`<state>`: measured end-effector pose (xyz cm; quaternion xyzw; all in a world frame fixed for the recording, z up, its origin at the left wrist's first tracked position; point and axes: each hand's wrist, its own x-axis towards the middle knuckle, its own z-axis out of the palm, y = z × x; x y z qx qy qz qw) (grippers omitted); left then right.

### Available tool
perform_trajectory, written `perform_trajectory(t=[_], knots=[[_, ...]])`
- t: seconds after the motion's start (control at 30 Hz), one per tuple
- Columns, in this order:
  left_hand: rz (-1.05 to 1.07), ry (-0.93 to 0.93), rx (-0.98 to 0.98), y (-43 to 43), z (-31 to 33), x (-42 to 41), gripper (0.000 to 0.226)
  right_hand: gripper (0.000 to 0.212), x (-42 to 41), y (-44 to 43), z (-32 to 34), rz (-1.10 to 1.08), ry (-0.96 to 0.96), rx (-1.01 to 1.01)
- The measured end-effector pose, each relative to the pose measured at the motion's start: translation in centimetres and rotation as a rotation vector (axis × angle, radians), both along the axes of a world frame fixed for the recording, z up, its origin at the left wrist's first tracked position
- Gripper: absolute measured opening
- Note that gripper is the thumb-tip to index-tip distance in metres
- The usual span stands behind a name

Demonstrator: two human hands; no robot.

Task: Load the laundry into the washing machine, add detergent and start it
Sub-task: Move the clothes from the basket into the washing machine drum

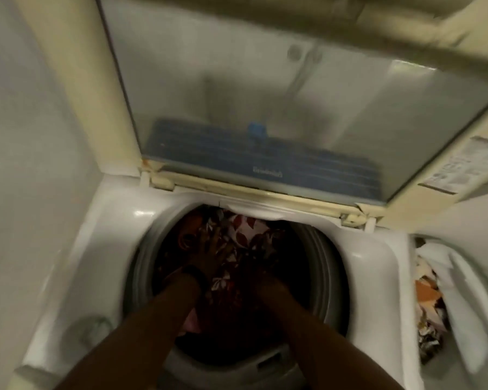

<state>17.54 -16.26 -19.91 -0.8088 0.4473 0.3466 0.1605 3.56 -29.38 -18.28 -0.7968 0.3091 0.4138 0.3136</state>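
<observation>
While lid's up: both arms reach into white top-load washing machine's round drum (pixel 141 266).
L hand (pixel 209 256): open, fingers spread, pressing red-and-white floral laundry (pixel 248 229) down, prob. to make room.
R hand (pixel 251 273): too dark, can't tell grip.

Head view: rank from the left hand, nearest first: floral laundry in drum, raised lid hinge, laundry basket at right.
1. Floral laundry: in the drum, under the left hand.
2. Lid hinge: above, at the drum's back edge.
3. Laundry basket: far right, beside the washer.
</observation>
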Motion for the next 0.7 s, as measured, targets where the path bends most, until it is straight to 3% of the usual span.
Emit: perform_trajectory(t=[0.17,0.33,0.47,0.7], knots=[[0.020,0.025,-0.085,0.1,11.7,-1.3,0.113,0.107,-1.3,-0.6,12.8,0.214,-0.180,-0.117],[0.008,0.032,-0.359,-2.2,21.1,-3.3,0.104,0.105,-5.8,-2.2,21.5,0.010,-0.485,-0.240],[-0.031,0.048,-0.576,-6.1,26.8,-7.2,0.080,0.091,-10.6,-5.2,25.8,-0.177,-0.641,-0.318],[-0.140,0.015,-0.638,-16.0,30.2,-16.5,0.056,0.077,-19.3,-12.6,27.8,-0.356,-0.746,-0.420]])
